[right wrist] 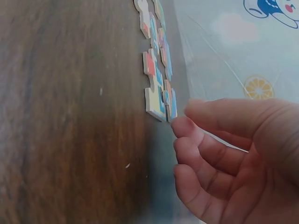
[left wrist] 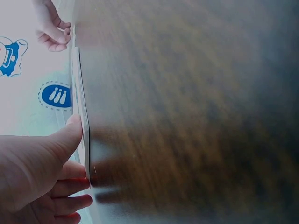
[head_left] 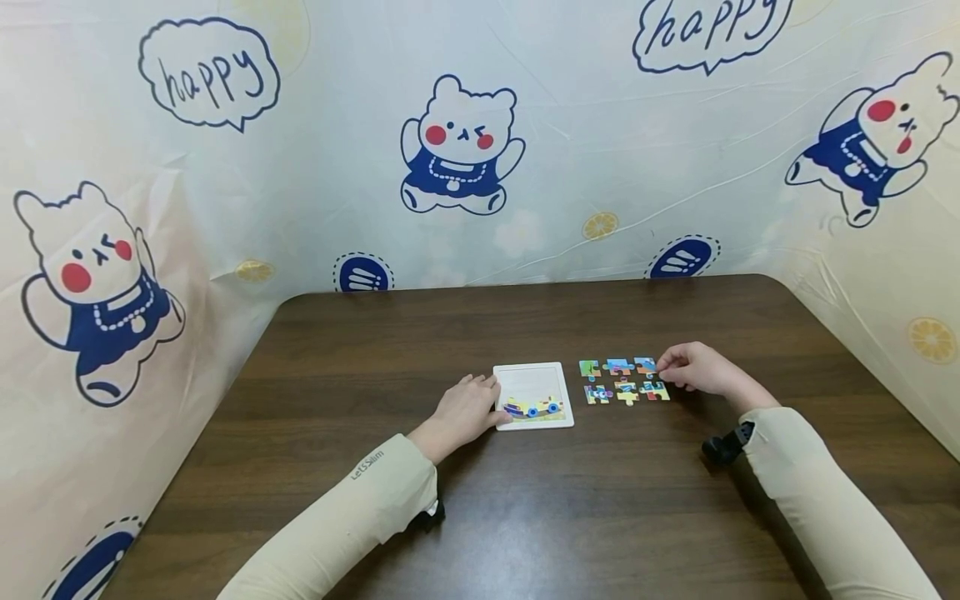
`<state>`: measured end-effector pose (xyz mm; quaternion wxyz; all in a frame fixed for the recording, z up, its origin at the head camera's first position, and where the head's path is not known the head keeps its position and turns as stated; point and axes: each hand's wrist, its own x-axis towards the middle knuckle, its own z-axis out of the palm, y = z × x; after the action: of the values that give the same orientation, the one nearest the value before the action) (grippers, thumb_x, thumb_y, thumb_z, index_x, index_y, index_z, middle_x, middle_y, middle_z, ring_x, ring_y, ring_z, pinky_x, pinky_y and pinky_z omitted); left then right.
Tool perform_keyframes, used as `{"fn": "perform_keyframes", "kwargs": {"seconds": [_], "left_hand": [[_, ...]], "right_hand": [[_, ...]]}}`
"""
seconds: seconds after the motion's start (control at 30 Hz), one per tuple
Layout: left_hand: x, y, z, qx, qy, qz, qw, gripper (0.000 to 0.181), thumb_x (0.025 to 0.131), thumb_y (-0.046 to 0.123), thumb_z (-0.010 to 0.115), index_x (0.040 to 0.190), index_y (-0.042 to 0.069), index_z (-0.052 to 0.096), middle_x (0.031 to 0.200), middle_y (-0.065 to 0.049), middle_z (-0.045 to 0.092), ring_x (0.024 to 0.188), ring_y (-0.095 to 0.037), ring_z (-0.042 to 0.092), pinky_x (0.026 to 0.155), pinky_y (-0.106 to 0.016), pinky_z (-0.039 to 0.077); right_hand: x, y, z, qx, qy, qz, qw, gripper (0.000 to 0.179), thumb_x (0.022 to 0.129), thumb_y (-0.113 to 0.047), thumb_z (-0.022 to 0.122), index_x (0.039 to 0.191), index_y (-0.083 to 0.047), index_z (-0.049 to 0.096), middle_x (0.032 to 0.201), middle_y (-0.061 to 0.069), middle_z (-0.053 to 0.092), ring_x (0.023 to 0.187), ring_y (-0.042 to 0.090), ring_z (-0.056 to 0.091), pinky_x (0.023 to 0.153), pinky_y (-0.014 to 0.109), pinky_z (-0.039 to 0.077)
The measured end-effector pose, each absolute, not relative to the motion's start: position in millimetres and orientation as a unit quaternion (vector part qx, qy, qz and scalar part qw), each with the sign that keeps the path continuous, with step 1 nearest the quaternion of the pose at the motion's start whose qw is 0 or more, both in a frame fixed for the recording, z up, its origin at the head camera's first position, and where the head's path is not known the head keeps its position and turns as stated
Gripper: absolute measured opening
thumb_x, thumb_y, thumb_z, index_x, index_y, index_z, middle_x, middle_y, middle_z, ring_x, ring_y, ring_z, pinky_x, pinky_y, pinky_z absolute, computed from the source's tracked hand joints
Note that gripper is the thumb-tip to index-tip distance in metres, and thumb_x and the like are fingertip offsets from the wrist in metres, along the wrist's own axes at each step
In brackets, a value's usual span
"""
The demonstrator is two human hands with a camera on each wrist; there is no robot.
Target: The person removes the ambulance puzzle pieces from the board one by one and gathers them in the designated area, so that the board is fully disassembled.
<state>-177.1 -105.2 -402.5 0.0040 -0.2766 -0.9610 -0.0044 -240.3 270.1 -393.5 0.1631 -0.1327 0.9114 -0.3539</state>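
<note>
A white-framed puzzle tray [head_left: 534, 371] lies flat, with a strip of yellow vehicle picture [head_left: 532, 408] along its near side. My left hand [head_left: 462, 410] holds its near left corner, thumb at the near rim and fingers along the left side; the left wrist view shows the thumb [left wrist: 72, 128] against the tray edge. Right of the tray, several colourful jigsaw pieces [head_left: 618, 367] lie apart in two rows. Beside the far right piece [head_left: 645, 365] is my right hand [head_left: 696, 368], fingers loosely bent. In the right wrist view its fingertips [right wrist: 182, 125] are close to the pieces [right wrist: 154, 88], with nothing visibly held.
The brown wooden table [head_left: 360, 358] extends around the tray and pieces. A patterned curtain [head_left: 322, 167] with cartoon bears hangs behind and at both sides. Black wrist cameras sit below both sleeves, the right one [head_left: 723, 448] close above the table.
</note>
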Motion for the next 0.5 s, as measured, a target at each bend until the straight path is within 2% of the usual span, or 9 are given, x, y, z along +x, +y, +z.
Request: {"fn": "perform_keyframes", "kwargs": {"seconds": [0.5], "left_hand": [[-176,-105,-401,-0.277,-0.961,-0.012,0.001,0.049,0.089,0.039,0.058,0.117,-0.001,0.059,0.128,-0.016,0.052,0.119,-0.030,0.047,0.102,-0.040,0.032]], "right_hand": [[-240,255,-388,-0.154,0.914,-0.350,0.132,0.018,0.089,-0.013,0.061,0.098,0.003,0.062,0.082,0.009,0.061,0.069,0.019,0.052,0.060,0.033,0.048]]}}
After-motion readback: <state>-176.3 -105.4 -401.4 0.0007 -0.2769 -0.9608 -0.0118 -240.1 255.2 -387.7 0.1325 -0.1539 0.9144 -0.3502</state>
